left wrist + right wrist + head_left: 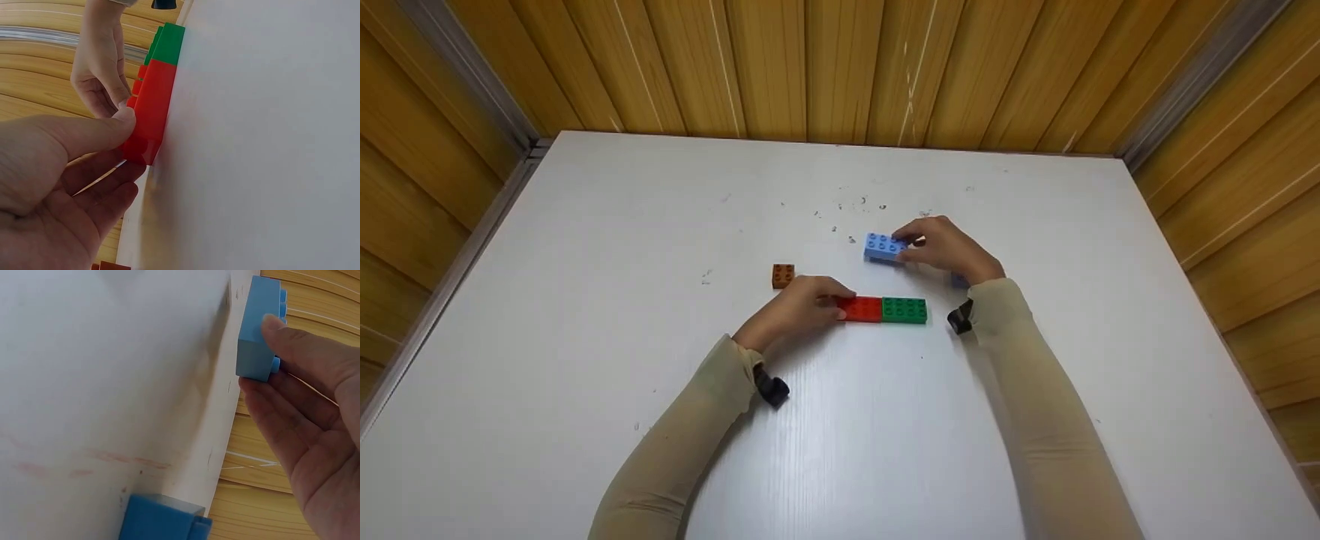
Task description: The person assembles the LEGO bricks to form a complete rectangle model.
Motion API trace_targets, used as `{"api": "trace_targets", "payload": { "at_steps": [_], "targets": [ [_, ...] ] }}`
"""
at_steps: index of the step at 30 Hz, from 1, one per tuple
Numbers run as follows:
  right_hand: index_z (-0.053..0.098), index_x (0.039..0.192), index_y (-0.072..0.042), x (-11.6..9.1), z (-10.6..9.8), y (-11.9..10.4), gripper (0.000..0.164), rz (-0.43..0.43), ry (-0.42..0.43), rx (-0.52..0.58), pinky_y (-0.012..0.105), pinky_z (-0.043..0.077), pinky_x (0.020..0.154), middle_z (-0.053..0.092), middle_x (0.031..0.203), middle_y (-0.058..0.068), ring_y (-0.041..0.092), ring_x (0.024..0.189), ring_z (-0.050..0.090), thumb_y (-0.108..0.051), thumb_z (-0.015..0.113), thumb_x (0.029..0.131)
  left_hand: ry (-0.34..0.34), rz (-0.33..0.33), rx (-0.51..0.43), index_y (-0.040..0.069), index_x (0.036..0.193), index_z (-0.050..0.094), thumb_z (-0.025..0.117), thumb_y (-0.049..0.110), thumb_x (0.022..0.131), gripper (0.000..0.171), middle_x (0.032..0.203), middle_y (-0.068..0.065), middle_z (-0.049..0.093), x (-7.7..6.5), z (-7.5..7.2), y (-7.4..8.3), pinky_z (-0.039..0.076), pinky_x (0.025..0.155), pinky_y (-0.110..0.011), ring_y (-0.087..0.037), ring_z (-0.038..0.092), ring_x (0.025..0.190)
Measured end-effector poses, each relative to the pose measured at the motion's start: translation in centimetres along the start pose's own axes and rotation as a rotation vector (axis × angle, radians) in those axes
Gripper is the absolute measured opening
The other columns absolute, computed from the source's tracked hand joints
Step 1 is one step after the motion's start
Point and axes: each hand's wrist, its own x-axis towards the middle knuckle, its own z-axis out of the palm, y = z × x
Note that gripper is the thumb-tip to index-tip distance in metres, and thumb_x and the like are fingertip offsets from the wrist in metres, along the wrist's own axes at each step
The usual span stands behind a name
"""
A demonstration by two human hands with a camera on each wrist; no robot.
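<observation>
My left hand (802,304) pinches the left end of a red toy building brick (862,309) between thumb and fingers. A green brick (904,310) sits end to end with the red one, on its right. In the left wrist view the thumb (121,125) presses the long side of the red brick (153,101). Farther back, my right hand (949,246) grips a light blue brick (881,246) by its right end, studs up. The right wrist view has the thumb (275,326) on the side of this light blue brick (256,332).
A small brown brick (783,275) lies behind my left hand. Another blue brick (959,280), partly hidden by the right wrist, is on the white table (840,450). Wood-patterned panels (840,71) stand along the back and sides.
</observation>
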Motion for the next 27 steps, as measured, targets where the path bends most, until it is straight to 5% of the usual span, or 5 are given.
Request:
{"api": "trace_targets", "payload": {
  "at_steps": [27],
  "targets": [
    [0.063,0.126,-0.008,-3.3,0.1,-0.5,0.04,-0.111,-0.018,0.024,0.045,0.044,0.105,0.063,0.127,0.01,0.026,0.118,0.058,-0.014,0.07,0.088,0.001,-0.04,0.008,0.01,0.123,0.067,0.065,0.008,0.09,0.033,0.124,-0.006,0.066,0.0,0.2,0.1,0.042,0.107,-0.037,-0.022,0.056,0.12]
  ]
}}
